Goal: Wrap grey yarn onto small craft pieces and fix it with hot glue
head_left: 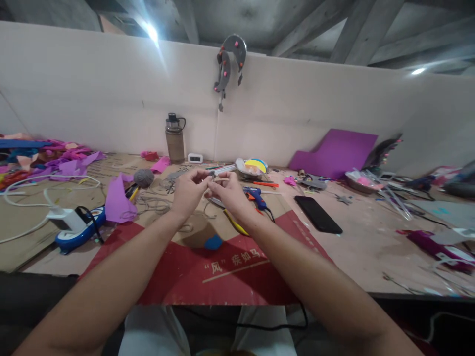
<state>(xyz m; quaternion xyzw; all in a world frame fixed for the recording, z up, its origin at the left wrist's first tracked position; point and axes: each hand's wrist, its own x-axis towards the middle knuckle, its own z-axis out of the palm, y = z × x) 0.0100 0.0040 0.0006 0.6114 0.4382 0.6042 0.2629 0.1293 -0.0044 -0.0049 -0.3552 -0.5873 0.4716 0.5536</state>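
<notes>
In the head view my left hand (190, 191) and my right hand (233, 192) meet at the fingertips above the middle of the table. Both pinch a small grey piece (212, 174) that is mostly covered by my fingers, so its kind does not show. Grey cord (156, 203) lies loosely on the cardboard left of my hands, near a ball of grey yarn (143, 178). Just right of my right hand is a blue hot glue gun (256, 197). A blue felt scrap (213, 242) lies below my hands on the red and brown cardboard (178, 277).
A bottle (174, 141) stands by the white partition (111, 99). At left are a blue power strip (81, 230) with cables and purple felt (119, 200). To the right lie a black phone (318, 214), a purple sheet (339, 153) and a bowl (361, 182).
</notes>
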